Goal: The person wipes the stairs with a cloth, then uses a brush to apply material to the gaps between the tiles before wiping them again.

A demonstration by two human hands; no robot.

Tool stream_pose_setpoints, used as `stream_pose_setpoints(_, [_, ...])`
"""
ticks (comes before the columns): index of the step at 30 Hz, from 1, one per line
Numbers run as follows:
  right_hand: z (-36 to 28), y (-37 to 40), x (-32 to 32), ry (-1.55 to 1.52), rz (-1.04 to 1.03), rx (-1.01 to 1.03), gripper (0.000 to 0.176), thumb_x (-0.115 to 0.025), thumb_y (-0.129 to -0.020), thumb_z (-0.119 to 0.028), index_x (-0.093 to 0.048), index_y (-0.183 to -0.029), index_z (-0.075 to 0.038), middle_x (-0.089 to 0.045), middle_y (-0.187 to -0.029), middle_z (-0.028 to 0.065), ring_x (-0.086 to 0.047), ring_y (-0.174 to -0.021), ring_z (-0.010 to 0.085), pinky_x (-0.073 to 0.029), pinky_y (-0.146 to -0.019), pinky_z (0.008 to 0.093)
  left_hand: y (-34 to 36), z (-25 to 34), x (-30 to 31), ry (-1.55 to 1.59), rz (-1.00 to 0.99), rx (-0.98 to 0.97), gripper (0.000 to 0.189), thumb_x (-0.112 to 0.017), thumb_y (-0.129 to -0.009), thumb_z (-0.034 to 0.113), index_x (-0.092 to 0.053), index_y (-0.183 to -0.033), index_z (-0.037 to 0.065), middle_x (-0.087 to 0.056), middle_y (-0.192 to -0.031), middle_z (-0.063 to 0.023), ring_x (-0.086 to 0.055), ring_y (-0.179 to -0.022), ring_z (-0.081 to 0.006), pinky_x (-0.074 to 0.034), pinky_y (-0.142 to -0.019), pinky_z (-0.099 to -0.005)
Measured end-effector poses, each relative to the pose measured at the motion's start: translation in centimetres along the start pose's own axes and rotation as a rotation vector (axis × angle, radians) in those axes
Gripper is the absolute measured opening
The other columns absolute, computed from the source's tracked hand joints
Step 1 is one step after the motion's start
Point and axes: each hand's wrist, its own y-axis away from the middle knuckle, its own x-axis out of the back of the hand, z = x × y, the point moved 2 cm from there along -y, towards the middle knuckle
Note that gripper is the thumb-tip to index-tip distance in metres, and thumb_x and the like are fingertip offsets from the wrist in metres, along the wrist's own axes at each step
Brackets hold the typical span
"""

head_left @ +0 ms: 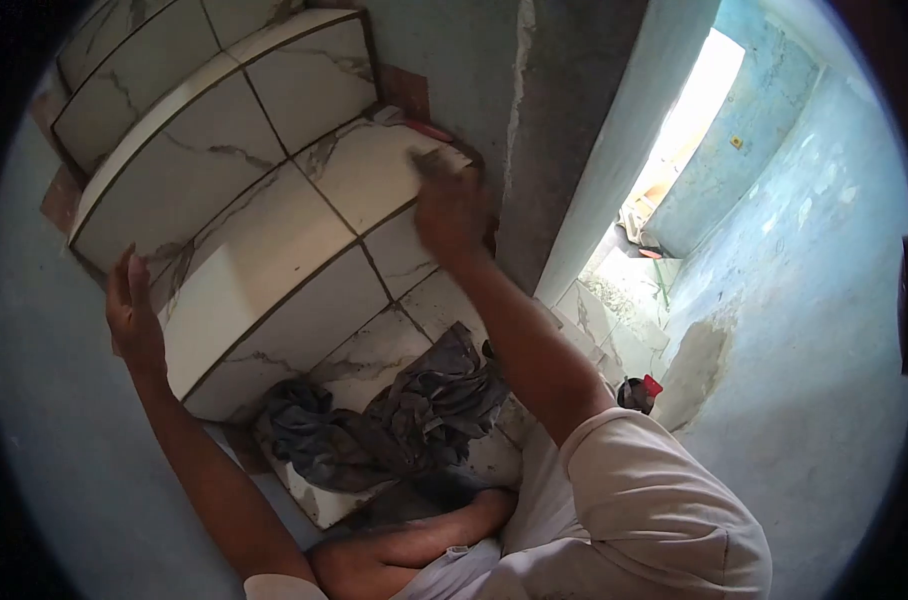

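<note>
White tiled stairs (264, 240) with grey veining and dark joint lines rise in front of me. At the left end of a step, my left hand (136, 315) is held by the step edge and the wall, fingers stretched out and nothing in them. My right hand (452, 215), somewhat blurred, is closed over the right end of the same step. From its fingers sticks a small dark grey object (430, 162), whose kind I cannot make out. Just beyond it, a red item (429, 130) lies at the step's back corner near the wall.
A crumpled dark grey cloth (394, 425) lies on the lower step by my bent leg. Blue walls (54, 400) close in on both sides. Right of me, a dark container with a red part (638, 393) stands near tile pieces (589, 325) and a bright doorway (689, 110).
</note>
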Motion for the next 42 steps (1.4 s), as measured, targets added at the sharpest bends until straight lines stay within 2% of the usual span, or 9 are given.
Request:
stream_pose_setpoints(4, [-0.2,1.4,-0.2,-0.064,-0.038,0.082,0.032,-0.049,-0.088,-0.016,-0.056,-0.116,0.0,-0.056,-0.114,0.0138,-0.052,-0.093,0.0317,-0.041,-0.081,0.048,0.1,0.5,-0.3,-0.058,0.01,0.012,0.052,-0.047,-0.098,0.041,-0.051,-0.128,-0.001,-0.056,-0.117,-0.0154,-0.052,-0.116,-0.0238,-0.038,-0.101,-0.0351])
stream_pose_setpoints(12, [0.2,3.7,-3.5,-0.572,0.404,-0.182,0.044,-0.047,-0.092,-0.013,-0.043,-0.132,0.005,-0.04,-0.138,0.0242,-0.042,-0.124,0.0387,-0.03,-0.104,0.0467,0.0,-0.8,-0.7,-0.014,0.002,0.008,0.049,-0.046,-0.098,0.039,-0.051,-0.128,0.001,-0.056,-0.116,-0.0134,-0.053,-0.11,-0.0219,-0.039,-0.099,-0.0341])
stream_pose_setpoints(16, [2.3,6.8,-11.4,-0.497,0.444,-0.19,0.043,-0.042,-0.095,-0.014,-0.04,-0.133,0.005,-0.041,-0.137,0.0262,-0.042,-0.123,0.0392,-0.029,-0.101,0.048,-0.2,-1.4,-0.5,-0.04,-0.017,0.04,0.048,-0.046,-0.098,0.038,-0.05,-0.13,0.002,-0.055,-0.117,-0.0136,-0.052,-0.111,-0.0213,-0.039,-0.099,-0.0337])
stream_pose_setpoints(18, [2.4,10.4,-13.2,-0.392,0.32,-0.534,0.042,-0.045,-0.092,-0.014,-0.046,-0.131,0.0,-0.046,-0.135,0.0213,-0.042,-0.125,0.0368,-0.029,-0.105,0.0467,-0.3,-1.7,-0.5,-0.038,-0.026,0.028,0.049,-0.046,-0.098,0.038,-0.05,-0.13,0.002,-0.055,-0.117,-0.0139,-0.051,-0.111,-0.0214,-0.039,-0.099,-0.0336])
stream_pose_setpoints(27, [2.7,8.3,-11.0,-0.75,0.494,-0.554,0.034,-0.046,-0.09,-0.007,-0.053,-0.123,0.001,-0.053,-0.125,0.0214,-0.045,-0.121,0.0376,-0.031,-0.105,0.0462,-0.3,-1.2,-1.5,-0.042,-0.045,0.021,0.052,-0.045,-0.098,0.041,-0.047,-0.132,0.001,-0.053,-0.121,-0.0176,-0.051,-0.114,-0.0245,-0.038,-0.102,-0.0357])
stream_pose_setpoints(30, [1.3,5.9,-9.6,-0.407,0.294,-0.583,0.031,-0.044,-0.091,-0.007,-0.054,-0.119,0.001,-0.054,-0.122,0.0222,-0.047,-0.118,0.0392,-0.033,-0.103,0.0457,0.2,-1.2,-2.1,-0.066,-0.071,0.05,0.054,-0.044,-0.098,0.042,-0.046,-0.132,0.0,-0.052,-0.123,-0.0186,-0.05,-0.115,-0.0257,-0.039,-0.102,-0.0367])
stream_pose_setpoints(34, [2.4,7.8,-10.8,-0.491,0.445,-0.472,0.031,-0.044,-0.092,-0.01,-0.054,-0.12,0.0,-0.054,-0.121,0.0232,-0.049,-0.116,0.0395,-0.034,-0.102,0.0457,-0.2,-1.2,-1.9,-0.023,-0.06,0.07,0.055,-0.043,-0.098,0.043,-0.045,-0.132,-0.001,-0.052,-0.123,-0.0189,-0.049,-0.116,-0.0265,-0.039,-0.102,-0.0374])
stream_pose_setpoints(37, [2.8,7.3,-9.9,-0.699,0.242,-0.665,0.035,-0.04,-0.094,-0.016,-0.052,-0.122,0.003,-0.052,-0.127,0.0227,-0.047,-0.118,0.0402,-0.033,-0.102,0.0467,0.0,-0.9,-2.0,-0.057,-0.091,0.022,0.055,-0.043,-0.099,0.043,-0.045,-0.132,-0.001,-0.052,-0.123,-0.0183,-0.049,-0.116,-0.0274,-0.038,-0.102,-0.0375])
stream_pose_setpoints(42, [2.4,9.0,-11.9,-0.479,0.466,-0.605,0.036,-0.039,-0.096,-0.019,-0.052,-0.122,0.002,-0.055,-0.119,0.0256,-0.05,-0.113,0.041,-0.037,-0.098,0.0467,-0.1,-1.0,-1.9,-0.084,-0.074,0.048,0.054,-0.043,-0.098,0.042,-0.045,-0.133,0.0,-0.053,-0.122,-0.0168,-0.049,-0.116,-0.0275,-0.038,-0.102,-0.0379])
